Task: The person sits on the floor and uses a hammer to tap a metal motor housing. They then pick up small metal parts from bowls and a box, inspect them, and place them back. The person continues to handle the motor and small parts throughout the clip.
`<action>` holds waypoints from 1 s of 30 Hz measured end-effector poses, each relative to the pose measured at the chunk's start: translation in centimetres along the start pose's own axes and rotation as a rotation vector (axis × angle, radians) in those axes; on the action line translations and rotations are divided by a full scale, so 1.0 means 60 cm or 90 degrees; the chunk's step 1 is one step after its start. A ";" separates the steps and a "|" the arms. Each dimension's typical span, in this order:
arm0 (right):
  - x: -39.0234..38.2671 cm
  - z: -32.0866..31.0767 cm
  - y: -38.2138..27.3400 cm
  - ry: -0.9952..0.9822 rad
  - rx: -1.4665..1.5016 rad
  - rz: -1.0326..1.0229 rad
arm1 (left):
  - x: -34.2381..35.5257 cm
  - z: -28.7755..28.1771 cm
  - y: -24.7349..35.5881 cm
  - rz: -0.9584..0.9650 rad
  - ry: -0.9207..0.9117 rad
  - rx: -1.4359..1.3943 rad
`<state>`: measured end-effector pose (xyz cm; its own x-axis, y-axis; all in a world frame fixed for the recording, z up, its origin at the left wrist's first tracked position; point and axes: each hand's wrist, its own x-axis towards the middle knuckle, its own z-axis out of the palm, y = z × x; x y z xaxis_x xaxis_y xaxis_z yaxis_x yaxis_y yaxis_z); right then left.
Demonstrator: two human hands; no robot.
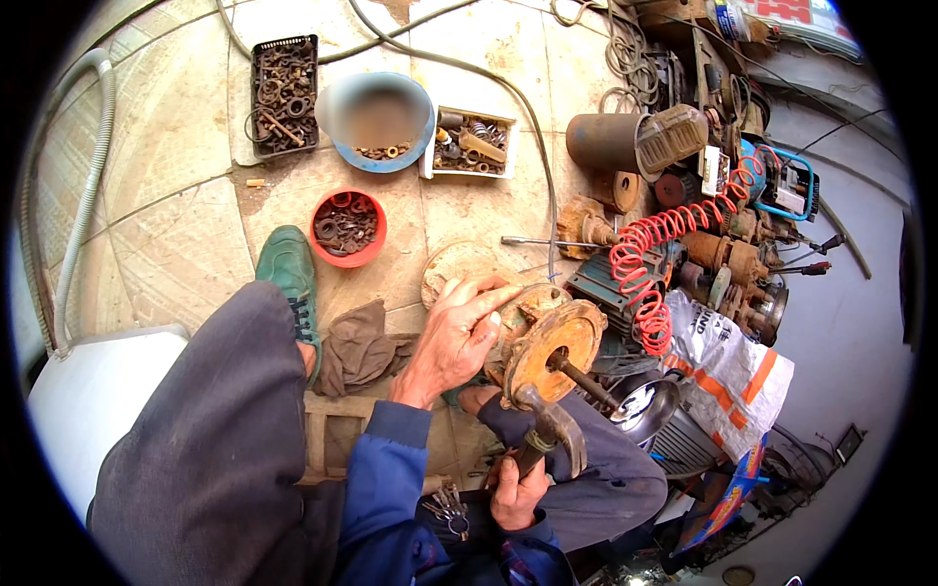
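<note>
My left hand lies on the rusty pump-like housing, fingers curved over its top, thumb near the flange. Its round orange-brown flange faces right, with a dark shaft jutting out toward a dark metal pan. My right hand grips the handle of a claw hammer, whose head is just below the flange, touching or very near it. Behind the housing lies a round rusty plate. A brown rag lies left of my left hand.
Small rusty parts fill a black crate, blue basin, white box and red bucket. Machinery, a red coiled hose, a metal cylinder and a sack crowd the right. Hoses cross the tiled floor.
</note>
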<state>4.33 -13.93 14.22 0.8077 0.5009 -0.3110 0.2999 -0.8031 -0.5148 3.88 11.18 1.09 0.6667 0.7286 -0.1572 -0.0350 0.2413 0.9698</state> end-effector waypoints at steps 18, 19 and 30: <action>0.110 -0.008 -0.173 0.085 0.039 0.104 | 0.000 -0.003 -0.003 0.033 0.004 0.038; 0.109 0.002 -0.182 0.160 0.102 0.064 | 0.000 -0.004 -0.002 0.036 0.004 0.046; 0.094 0.019 -0.112 0.165 0.076 -0.037 | 0.004 -0.006 0.001 0.029 0.008 0.047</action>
<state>6.28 -5.36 15.01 0.8982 0.4337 -0.0716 0.3003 -0.7244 -0.6206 3.78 11.57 1.05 0.6559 0.7461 -0.1145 -0.0103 0.1605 0.9870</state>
